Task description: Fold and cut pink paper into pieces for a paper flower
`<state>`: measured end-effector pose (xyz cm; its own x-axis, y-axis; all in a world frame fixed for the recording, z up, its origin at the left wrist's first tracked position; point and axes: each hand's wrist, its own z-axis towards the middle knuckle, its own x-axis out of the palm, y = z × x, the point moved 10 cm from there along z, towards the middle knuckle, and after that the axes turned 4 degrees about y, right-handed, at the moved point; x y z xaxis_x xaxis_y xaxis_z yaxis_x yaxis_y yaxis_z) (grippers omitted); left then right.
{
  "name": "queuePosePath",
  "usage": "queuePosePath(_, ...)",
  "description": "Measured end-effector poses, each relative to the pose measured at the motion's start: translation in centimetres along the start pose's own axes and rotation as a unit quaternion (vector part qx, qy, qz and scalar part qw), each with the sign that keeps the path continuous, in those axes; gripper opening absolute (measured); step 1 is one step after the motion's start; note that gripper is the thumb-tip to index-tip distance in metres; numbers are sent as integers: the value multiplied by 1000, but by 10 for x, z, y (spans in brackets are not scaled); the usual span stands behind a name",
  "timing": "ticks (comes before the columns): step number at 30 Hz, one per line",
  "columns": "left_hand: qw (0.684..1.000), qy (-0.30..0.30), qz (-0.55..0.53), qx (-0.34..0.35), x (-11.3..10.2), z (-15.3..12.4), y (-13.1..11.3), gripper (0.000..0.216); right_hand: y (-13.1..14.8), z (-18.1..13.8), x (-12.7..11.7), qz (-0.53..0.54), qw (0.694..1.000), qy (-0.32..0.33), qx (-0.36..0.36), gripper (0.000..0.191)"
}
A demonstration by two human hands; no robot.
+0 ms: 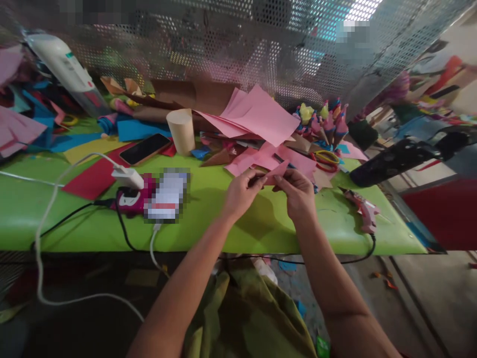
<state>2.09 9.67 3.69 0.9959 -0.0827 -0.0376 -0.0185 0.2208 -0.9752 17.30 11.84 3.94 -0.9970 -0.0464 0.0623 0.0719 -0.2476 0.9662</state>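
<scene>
Between my two hands is a small piece of pink paper (pixel 276 174), held just above the green table (pixel 208 214). My left hand (pixel 244 191) pinches its left end, fingers closed. On the other side my right hand (pixel 298 191) grips the right end with thumb and fingers. Right behind the hands lie cut pink paper pieces (pixel 257 156), and beyond them a stack of larger pink sheets (pixel 261 117). Yellow-and-red-handled scissors (pixel 328 160) rest to the right of my right hand.
A pink glue gun (pixel 365 211) lies at the right, near a dark bottle (pixel 387 161). To the left are a lit phone (pixel 167 194), a magenta power strip (pixel 149 186), a dark phone (pixel 145 149) and a cardboard tube (pixel 181 132). Cables cross the front edge; perforated metal stands behind.
</scene>
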Motion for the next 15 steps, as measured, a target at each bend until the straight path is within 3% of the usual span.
queuePosePath(4, 999, -19, 47, -12, -11, 2, 6, 13, 8, 3, -10, -56, 998, -5, -16, 19)
queuePosePath(8, 983, -155, 91, -28, -61, 1, 6, 10, 41, 19, -43, -223, 971, -19, -86, 23)
queuePosePath(11, 959, -241, 145, -35, -93, -5, -2, 10, 43, 36, -49, -450, 887, 65, -74, 24)
queuePosePath(15, 928, -226, 284, -87, -105, -6, -13, 25, 11, 51, -57, -665, 734, 137, -13, 32)
